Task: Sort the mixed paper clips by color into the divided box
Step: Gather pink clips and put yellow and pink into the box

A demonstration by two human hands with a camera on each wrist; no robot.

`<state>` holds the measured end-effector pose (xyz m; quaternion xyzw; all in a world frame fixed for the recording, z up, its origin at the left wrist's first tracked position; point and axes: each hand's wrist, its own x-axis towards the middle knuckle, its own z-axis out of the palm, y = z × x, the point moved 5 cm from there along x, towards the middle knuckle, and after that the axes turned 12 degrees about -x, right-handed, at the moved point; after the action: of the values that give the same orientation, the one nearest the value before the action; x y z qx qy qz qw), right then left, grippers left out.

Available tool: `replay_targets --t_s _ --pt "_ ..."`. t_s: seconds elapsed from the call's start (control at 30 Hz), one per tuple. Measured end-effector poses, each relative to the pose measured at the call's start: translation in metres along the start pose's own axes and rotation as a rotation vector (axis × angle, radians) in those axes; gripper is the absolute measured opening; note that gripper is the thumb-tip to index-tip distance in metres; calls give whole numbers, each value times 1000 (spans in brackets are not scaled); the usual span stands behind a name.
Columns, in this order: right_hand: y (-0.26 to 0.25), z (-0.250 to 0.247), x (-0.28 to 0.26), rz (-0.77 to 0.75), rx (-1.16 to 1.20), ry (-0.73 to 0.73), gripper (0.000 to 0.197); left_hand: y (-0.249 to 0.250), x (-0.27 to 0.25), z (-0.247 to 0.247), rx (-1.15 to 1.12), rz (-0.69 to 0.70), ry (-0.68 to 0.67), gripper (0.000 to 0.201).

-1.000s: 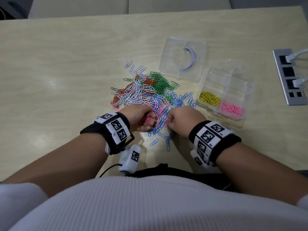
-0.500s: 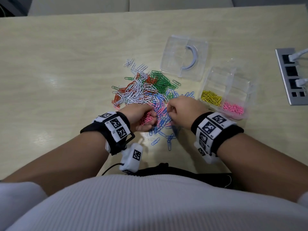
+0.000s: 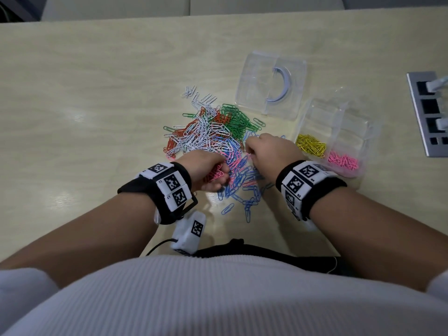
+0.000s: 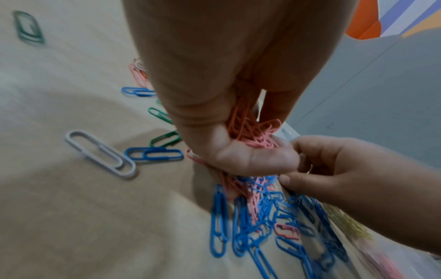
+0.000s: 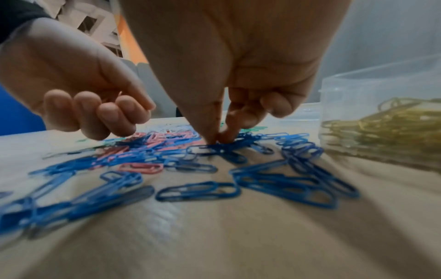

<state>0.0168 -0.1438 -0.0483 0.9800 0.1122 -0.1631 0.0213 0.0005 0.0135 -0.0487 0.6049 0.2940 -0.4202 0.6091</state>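
From the paper clip pile [image 3: 213,141], bare table [image 3: 97,98] lies open toward 9 and 12 o'clock. At 1 o'clock the clear lid [image 3: 271,86] blocks; at 3 o'clock the divided box [image 3: 339,132] stands just beside, the power strip [image 3: 429,112] beyond it.

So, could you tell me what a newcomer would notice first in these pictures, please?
First, the bright heap of paper clips in the middle of the table. Then the left hand holding a bunch of pink clips while the right hand pinches into the blue ones. To the right, the clear box holds yellow clips and pink ones in separate compartments.
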Motion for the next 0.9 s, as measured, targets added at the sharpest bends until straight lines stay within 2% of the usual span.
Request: replay_targets --t_s 0.13,0.33,0.53,0.63,0.7,0.8,0.9 --pt "-1 -2 1 -21 -119 43 16 2 1 2 7 9 2 31" --pt "0 -6 -5 -59 -63 29 19 4 5 2 4 12 1 31" --pt "-4 -12 0 -59 -132 -2 20 2 6 -1 20 5 -4 32" --pt "-6 -25 -2 -16 85 -3 13 3 7 2 -22 23 -15 31" --pt "-18 -33 -5 -74 257 -30 12 3 7 4 -63 34 -19 28" --pt "-36 -35 -6 -146 306 -38 8 5 7 8 -91 35 -57 19" --pt "-22 -27 -2 32 337 19 14 5 6 5 -77 11 -54 27"
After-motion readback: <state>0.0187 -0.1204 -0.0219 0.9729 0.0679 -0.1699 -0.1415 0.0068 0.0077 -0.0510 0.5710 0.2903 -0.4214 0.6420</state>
